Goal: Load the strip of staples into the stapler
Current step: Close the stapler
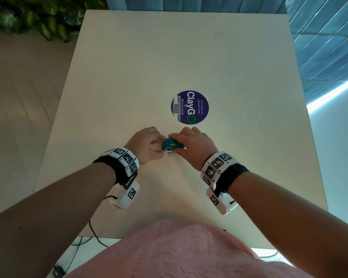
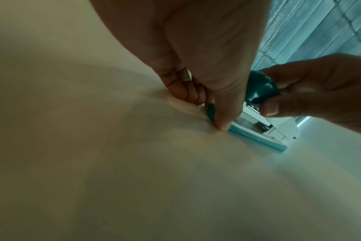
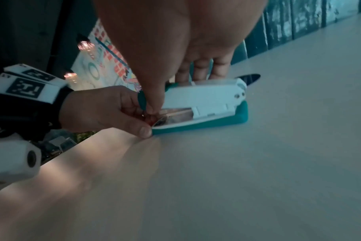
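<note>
A small stapler (image 1: pixel 170 145) with a teal base, white body and teal top sits on the cream table (image 1: pixel 129 77), between both hands. My left hand (image 1: pixel 147 145) pinches its front end, the thumb tip (image 3: pixel 144 130) against the tip of the base (image 3: pixel 216 124). My right hand (image 1: pixel 191 145) grips the stapler from above, thumb (image 3: pixel 155 97) on the near side and fingers (image 3: pixel 200 71) over the far side, holding the teal top (image 2: pixel 260 91). A shiny metal channel (image 3: pixel 175 114) shows under the white body (image 3: pixel 206 97). I cannot make out the strip of staples.
A round blue ClayGO sticker (image 1: pixel 189 107) lies on the table just beyond the hands. Green plants (image 1: pixel 38 17) stand past the far left corner, and a blue panelled wall (image 1: pixel 319 37) runs along the right. Black cables (image 1: pixel 92 233) hang off the near edge.
</note>
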`<state>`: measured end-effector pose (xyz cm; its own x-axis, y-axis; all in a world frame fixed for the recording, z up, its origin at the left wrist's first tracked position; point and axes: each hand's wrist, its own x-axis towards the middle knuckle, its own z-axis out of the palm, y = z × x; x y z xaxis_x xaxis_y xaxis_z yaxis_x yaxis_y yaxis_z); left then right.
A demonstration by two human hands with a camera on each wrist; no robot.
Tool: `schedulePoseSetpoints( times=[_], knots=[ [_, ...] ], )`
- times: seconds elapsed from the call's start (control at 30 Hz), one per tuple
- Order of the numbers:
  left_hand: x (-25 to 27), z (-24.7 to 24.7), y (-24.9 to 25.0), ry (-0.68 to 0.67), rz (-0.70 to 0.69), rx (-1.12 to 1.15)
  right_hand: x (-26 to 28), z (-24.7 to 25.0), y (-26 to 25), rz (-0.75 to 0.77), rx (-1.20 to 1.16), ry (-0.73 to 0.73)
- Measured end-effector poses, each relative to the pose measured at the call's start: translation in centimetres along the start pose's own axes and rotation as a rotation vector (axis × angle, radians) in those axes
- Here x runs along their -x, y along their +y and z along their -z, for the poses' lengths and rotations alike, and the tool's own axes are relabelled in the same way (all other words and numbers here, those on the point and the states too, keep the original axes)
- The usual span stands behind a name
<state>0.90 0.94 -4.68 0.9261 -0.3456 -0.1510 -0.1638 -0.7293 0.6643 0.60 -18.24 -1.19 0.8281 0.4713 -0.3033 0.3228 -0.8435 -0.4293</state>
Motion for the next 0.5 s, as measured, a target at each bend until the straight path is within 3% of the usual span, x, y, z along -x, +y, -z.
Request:
schedulePoseSetpoints(
  times=[0.13, 0.5],
  knots=[
    [0.18, -0.13, 0.01, 0.011, 0.018, 0.018, 0.02, -0.83, 0.08, 0.002, 0.04, 0.042],
    [0.27, -0.24, -0.16, 0.012, 0.022, 0.015, -0.22, -0.05, 0.71, 0.029, 0.094, -0.055]
  ],
)
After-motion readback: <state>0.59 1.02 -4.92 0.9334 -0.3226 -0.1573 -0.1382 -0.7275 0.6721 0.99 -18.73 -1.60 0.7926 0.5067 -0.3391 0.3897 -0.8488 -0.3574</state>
